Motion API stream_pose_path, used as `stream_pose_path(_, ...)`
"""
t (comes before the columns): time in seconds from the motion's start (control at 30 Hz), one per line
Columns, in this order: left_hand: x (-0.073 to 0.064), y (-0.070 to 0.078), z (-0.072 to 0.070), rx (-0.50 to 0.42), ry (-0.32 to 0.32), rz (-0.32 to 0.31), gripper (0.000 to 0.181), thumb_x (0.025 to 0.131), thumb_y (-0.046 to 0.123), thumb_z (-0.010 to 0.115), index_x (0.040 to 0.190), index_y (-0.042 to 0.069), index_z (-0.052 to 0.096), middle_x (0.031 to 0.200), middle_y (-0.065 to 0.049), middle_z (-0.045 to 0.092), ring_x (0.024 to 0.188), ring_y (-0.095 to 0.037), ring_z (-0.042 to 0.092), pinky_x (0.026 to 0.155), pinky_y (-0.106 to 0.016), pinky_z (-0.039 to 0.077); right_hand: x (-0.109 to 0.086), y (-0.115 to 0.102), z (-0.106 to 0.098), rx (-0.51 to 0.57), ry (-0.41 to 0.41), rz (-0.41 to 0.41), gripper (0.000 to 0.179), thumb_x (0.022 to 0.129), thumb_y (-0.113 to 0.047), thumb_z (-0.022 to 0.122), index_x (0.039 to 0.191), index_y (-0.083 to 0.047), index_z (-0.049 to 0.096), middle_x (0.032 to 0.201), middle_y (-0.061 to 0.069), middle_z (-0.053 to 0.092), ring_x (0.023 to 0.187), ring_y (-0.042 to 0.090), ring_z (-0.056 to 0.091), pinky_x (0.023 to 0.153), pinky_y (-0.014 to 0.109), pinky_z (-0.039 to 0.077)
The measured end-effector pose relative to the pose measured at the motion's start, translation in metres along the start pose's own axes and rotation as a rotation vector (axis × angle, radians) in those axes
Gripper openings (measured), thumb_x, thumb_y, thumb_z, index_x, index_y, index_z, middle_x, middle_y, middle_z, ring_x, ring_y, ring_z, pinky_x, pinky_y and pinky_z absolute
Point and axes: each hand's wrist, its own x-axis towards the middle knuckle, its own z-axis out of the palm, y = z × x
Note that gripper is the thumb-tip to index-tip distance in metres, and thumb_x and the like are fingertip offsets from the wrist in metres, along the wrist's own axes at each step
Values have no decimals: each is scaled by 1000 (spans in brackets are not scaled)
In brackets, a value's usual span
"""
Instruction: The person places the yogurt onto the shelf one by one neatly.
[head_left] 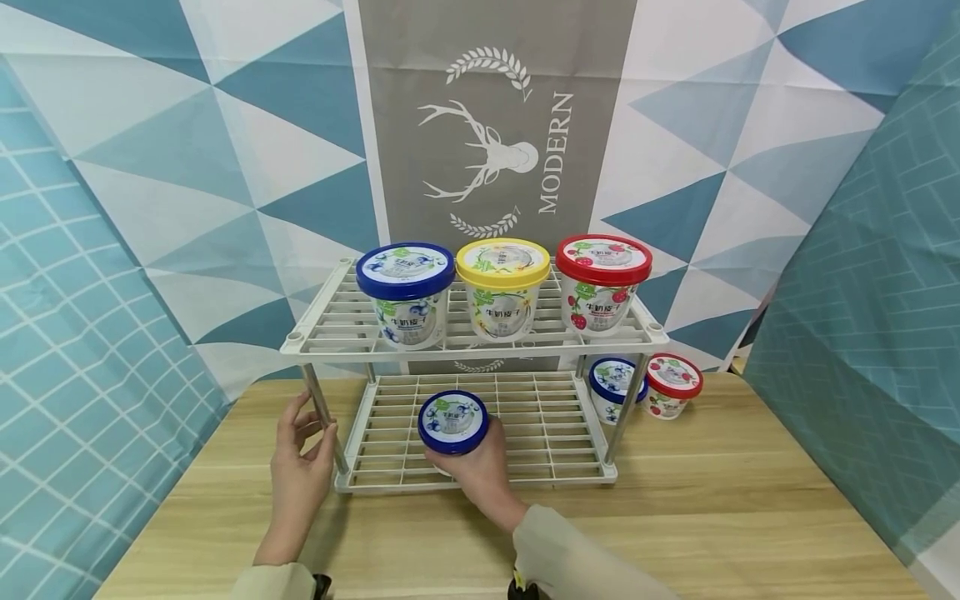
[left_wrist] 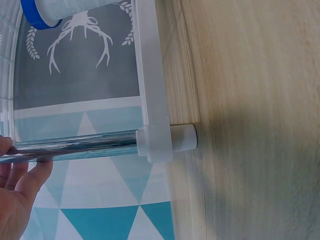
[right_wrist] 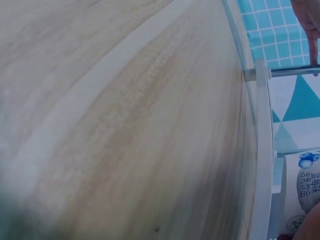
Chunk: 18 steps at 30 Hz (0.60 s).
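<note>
A small two-tier white rack with metal posts stands on the wooden table. My right hand grips a blue-lidded tub with blueberry pictures, over the front part of the lower shelf. In the right wrist view this tub shows beside the shelf's rim, with only a bit of the hand at the corner. My left hand is at the rack's front left post. The left wrist view has its fingers on both sides of the post, pinching it.
On the top shelf stand a blue-lidded tub, a yellow-lidded tub and a red-lidded tub. Right of the rack, another blue-lidded tub and a red-lidded tub sit on the table. Patterned cloth hangs behind.
</note>
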Motion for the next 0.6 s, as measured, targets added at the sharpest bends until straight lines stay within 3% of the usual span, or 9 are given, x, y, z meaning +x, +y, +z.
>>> stream_pose_path(0.6,2,-2,0,2,-8,-5,66,86,-8,60,142,14,33,108,-11,55,95,15,49,76,4,42,3,0,16,-45,11,14,96,54,-32,91,129,-4,38,119,9,52,112,26,52,98,43,47)
